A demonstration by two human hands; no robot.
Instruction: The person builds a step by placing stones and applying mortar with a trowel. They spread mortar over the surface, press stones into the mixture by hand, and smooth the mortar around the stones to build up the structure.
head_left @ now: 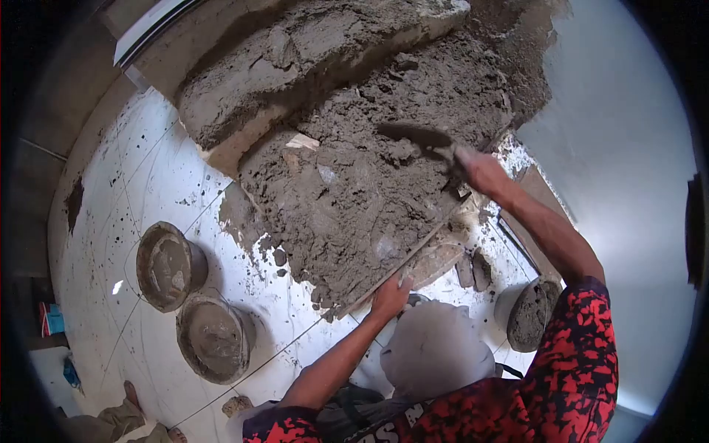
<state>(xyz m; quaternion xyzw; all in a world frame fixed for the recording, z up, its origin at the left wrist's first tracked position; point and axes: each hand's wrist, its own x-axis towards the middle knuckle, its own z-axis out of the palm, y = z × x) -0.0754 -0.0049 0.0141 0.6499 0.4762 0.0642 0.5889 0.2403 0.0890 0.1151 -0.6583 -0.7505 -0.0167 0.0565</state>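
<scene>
Mortar (354, 192), wet and grey, lies in a big heap on a slope that goes up from the white tile floor (148, 177). More of it is piled on the step (288, 66) above. The trowel (413, 135) lies flat on top of the heap, near its far side, with its blade stuck a little into the grey mud. The right hand (481, 171) is closed tight around the trowel's handle, and that arm is stretched out long. The left hand (390, 294) is down at the near edge of the heap. It touches a thin wooden strip (421, 247) that runs along that edge, but I cannot tell if the fingers curl around the strip or just press on it. Two round pans (168, 264) (214, 338) sit on the floor to the left, well apart from the hands, and both have grey mud in them. A third pan (532, 316), full of mortar, sits just beside the right arm. Small grey lumps and dots are spread on the tiles. At the bottom left, another person's foot (131, 395) stands on the floor.
</scene>
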